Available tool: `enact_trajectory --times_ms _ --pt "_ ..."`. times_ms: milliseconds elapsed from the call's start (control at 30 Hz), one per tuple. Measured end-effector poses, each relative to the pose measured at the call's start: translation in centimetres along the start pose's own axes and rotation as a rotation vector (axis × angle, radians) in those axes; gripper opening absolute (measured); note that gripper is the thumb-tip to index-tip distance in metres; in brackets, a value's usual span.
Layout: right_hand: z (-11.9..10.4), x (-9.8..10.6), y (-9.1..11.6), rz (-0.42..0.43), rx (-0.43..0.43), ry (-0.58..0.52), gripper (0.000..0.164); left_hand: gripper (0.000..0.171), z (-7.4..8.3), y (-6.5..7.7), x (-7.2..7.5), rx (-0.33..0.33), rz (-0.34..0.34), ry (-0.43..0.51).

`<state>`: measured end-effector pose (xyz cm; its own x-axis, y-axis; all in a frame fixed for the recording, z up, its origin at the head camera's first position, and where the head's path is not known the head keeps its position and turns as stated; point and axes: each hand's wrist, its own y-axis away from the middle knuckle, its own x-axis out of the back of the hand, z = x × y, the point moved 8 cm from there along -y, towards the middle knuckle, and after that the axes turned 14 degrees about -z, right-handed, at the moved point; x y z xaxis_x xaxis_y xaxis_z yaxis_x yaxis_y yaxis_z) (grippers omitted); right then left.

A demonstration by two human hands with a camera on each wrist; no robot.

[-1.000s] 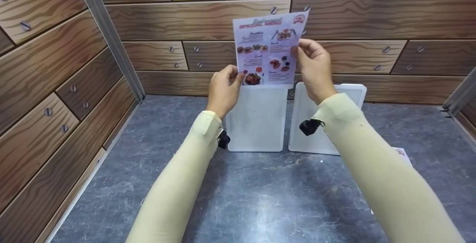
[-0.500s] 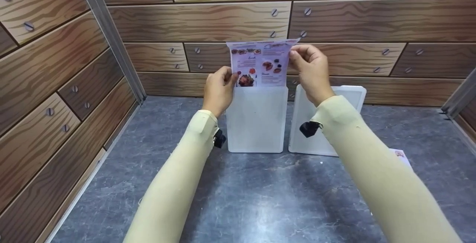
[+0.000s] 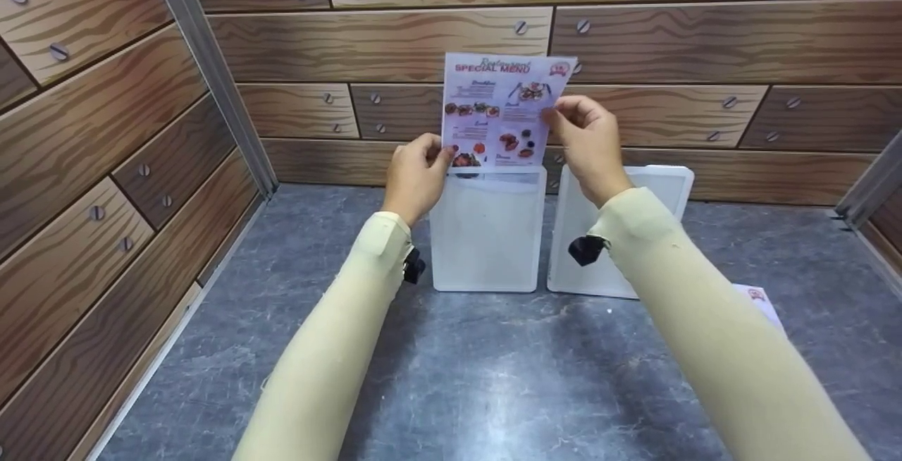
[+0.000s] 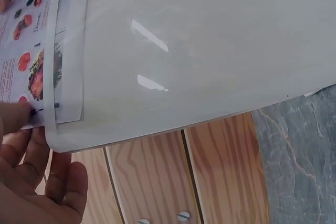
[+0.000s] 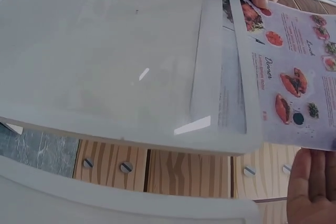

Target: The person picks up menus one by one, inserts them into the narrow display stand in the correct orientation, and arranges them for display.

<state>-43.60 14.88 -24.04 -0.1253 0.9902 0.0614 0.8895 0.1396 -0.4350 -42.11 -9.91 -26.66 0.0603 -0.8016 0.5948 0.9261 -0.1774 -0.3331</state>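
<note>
A printed restaurant menu sheet [image 3: 502,112] stands upright between my hands, its lower edge slipped behind the clear front of a white upright display holder [image 3: 486,242]. My left hand [image 3: 416,177] pinches the sheet's lower left edge, right at the holder's top corner. Higher up, at the sheet's right edge, my right hand [image 3: 590,147] pinches it between thumb and fingers. The left wrist view shows the menu's bottom strip [image 4: 69,77] through the holder's clear front. In the right wrist view the inserted strip [image 5: 230,82] lies slightly slanted inside the rim.
A second white holder [image 3: 669,186] stands close on the right, partly behind my right forearm. Another printed sheet [image 3: 761,302] lies on the grey marbled table [image 3: 486,376], mostly hidden by that arm. A wood-patterned wall [image 3: 697,41] rises behind the holders.
The menu came down from above the holder, its top bending back half a second ago. Now it stands straighter, with its bottom strip showing behind the clear front. Both hands keep their pinch.
</note>
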Motion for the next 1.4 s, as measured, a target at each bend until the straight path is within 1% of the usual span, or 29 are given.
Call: enact_trajectory --times_ms 100,200,300,367,533,933,1067,1200,1300,1400 --pt "-0.2 -0.1 0.0 -0.001 0.004 0.012 0.017 0.017 0.4 -0.1 0.4 -0.039 0.028 0.076" --pt "-0.3 -0.2 0.0 -0.009 -0.004 0.020 0.018 0.017 0.9 -0.1 1.2 -0.085 0.090 0.175" --pt "-0.2 -0.3 -0.1 -0.016 -0.027 0.034 0.020 0.014 1.2 -0.2 1.7 -0.100 0.137 0.217" --pt "-0.1 -0.3 -0.1 -0.016 -0.045 0.040 0.020 0.015 1.1 -0.2 1.8 -0.096 0.148 0.213" --pt "0.3 -0.2 0.1 -0.020 -0.071 0.071 0.022 0.016 0.8 -0.1 1.8 -0.069 0.143 0.180" --pt "1.9 -0.2 0.7 -0.076 -0.107 0.153 0.028 0.015 -0.4 0.4 1.3 -0.031 0.131 0.128" --pt "2.0 -0.2 0.8 -0.081 -0.086 0.161 0.028 0.015 -0.8 0.6 1.2 -0.025 0.122 0.104" --pt "1.6 -0.3 0.7 -0.074 -0.044 0.118 0.024 0.015 -1.0 0.7 1.1 -0.021 0.107 0.085" --pt "1.0 -0.2 0.7 -0.057 -0.013 0.098 0.017 0.014 -0.7 0.6 1.3 -0.032 0.088 0.099" --pt "0.3 -0.1 0.5 -0.041 0.008 0.108 0.014 0.014 0.1 0.4 1.8 -0.054 0.087 0.134"
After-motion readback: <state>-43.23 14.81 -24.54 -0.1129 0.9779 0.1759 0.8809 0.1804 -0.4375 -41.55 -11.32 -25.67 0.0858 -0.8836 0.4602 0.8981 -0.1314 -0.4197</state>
